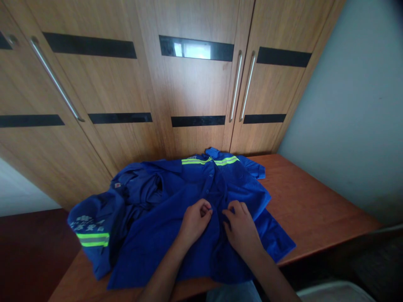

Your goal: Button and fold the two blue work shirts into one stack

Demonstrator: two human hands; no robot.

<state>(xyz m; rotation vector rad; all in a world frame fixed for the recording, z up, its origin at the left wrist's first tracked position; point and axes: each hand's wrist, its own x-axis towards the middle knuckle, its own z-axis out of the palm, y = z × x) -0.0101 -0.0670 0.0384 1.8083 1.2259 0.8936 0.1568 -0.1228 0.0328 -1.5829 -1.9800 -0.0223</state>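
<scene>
A blue shirt (176,209) with yellow-green stripes lies spread front-up on a wooden table (308,205), before wardrobe doors (195,84). The left hand (195,222) and right hand (241,228) rest side by side on its middle, each pinching the fabric along the button placket.

A single head-worn view looks forward and down from close above the worktop (315,209), facing the wardrobe doors (195,92) just behind it; a wall (355,117) stands at right.
</scene>
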